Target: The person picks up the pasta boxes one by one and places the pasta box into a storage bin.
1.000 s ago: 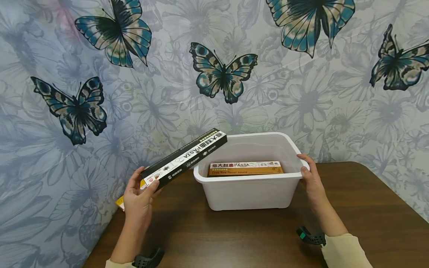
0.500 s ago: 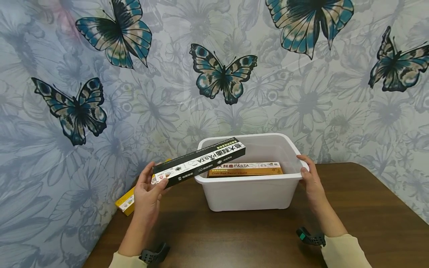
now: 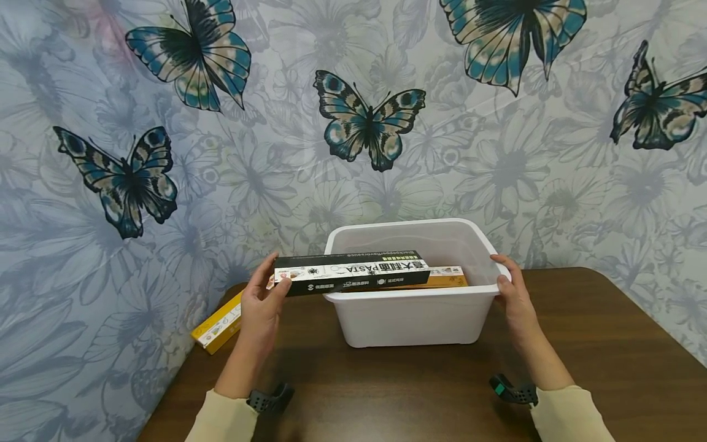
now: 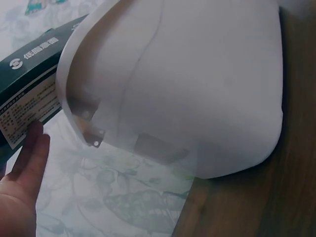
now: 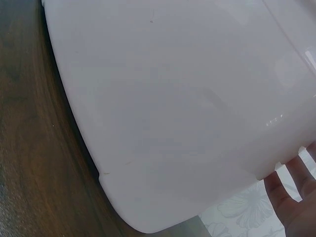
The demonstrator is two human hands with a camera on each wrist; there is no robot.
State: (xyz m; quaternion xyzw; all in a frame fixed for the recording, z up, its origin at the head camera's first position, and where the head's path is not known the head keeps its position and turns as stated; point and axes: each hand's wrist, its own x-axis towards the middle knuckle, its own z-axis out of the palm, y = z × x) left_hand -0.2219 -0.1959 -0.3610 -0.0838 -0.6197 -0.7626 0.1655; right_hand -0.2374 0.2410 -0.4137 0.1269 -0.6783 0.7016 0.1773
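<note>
My left hand (image 3: 263, 302) grips the left end of a long black pasta box (image 3: 353, 271), whose white band reads PASTA. The box lies nearly level over the left rim of a white plastic bin (image 3: 409, 319), its far end above the inside. Below and behind it, an orange and white pasta box (image 3: 450, 277) shows inside the bin, partly covered. In the left wrist view, the fingers touch the printed underside of the black box (image 4: 37, 59). My right hand (image 3: 515, 294) holds the bin's right rim, thumb on the near side; its fingers also show in the right wrist view.
A yellow pasta box (image 3: 218, 325) lies slanted at the left edge of the brown wooden table (image 3: 397, 387), partly hidden by my left hand. A wall covering with butterflies (image 3: 369, 120) rises close behind the table and bin.
My left hand has moved right with the black box. The box has come down from a steep slant to nearly level over the bin. My right hand has stayed on the rim.
</note>
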